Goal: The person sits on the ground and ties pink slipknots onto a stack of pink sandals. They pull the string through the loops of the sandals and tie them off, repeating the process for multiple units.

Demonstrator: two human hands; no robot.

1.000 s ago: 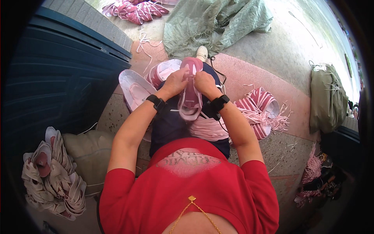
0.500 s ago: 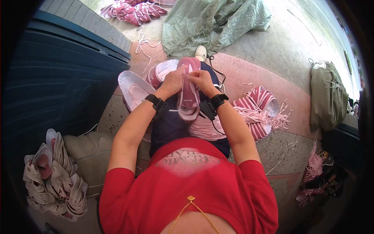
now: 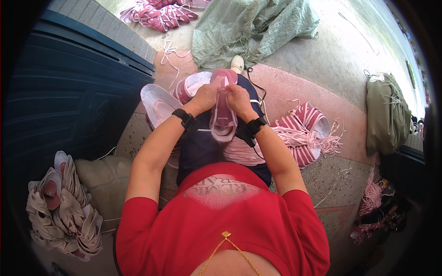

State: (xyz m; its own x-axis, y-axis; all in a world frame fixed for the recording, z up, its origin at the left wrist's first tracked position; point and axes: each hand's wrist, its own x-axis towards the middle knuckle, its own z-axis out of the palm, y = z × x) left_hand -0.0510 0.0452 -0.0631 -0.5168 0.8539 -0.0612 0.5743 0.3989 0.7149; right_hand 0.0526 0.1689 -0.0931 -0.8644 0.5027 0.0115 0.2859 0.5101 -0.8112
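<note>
A pink shoe upper (image 3: 224, 117) with a pale rim lies lengthwise over my lap. My left hand (image 3: 207, 95) is closed on its left edge, near the far end. At the opposite edge my right hand (image 3: 239, 101) has its fingers curled in a pinch; whatever is between the fingertips is too small to make out. Left of the hands are another pink-and-white upper (image 3: 191, 85) and a larger pale-lined one (image 3: 159, 103). A bundle of pale pink laces (image 3: 244, 152) hangs beneath my right forearm.
Striped pink uppers (image 3: 306, 129) with loose laces lie to the right. Beige uppers (image 3: 64, 207) are piled at lower left, beside a tan sack (image 3: 108, 184). A green woven sheet (image 3: 253, 30) spreads ahead; an olive sack (image 3: 389, 115) stands far right. A dark blue door (image 3: 78, 87) borders the left.
My right hand has turned and drawn slightly nearer to me, its fingers now curled in more. My left hand and the shoe upper have barely moved.
</note>
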